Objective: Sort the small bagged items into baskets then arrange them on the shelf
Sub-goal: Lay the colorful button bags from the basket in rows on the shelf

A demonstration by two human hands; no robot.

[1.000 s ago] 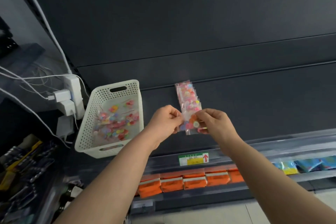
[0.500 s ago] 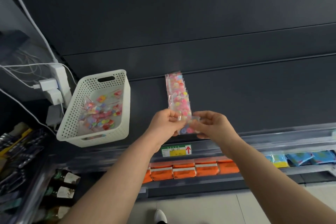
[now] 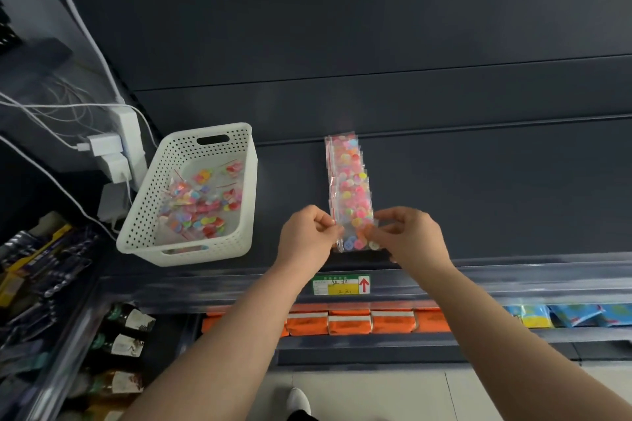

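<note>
A row of small clear bags of coloured buttons [image 3: 349, 181] lies overlapped on the dark shelf [image 3: 478, 188], running away from me. The nearest bag [image 3: 355, 240] sits at the row's front end. My left hand [image 3: 307, 236] pinches its left edge and my right hand [image 3: 407, 232] pinches its right edge. To the left stands a white perforated basket [image 3: 143, 212] holding several more button bags [image 3: 201, 205].
White power adapters and cables [image 3: 116, 154] hang left of the basket. A price label with a red arrow [image 3: 342, 285] marks the shelf's front edge. Below are orange packs [image 3: 349, 321], blue packs [image 3: 564, 314] and bottles [image 3: 126, 345] at lower left.
The held bag has come down from the air onto the front end of the row. Both hands stay on it.
</note>
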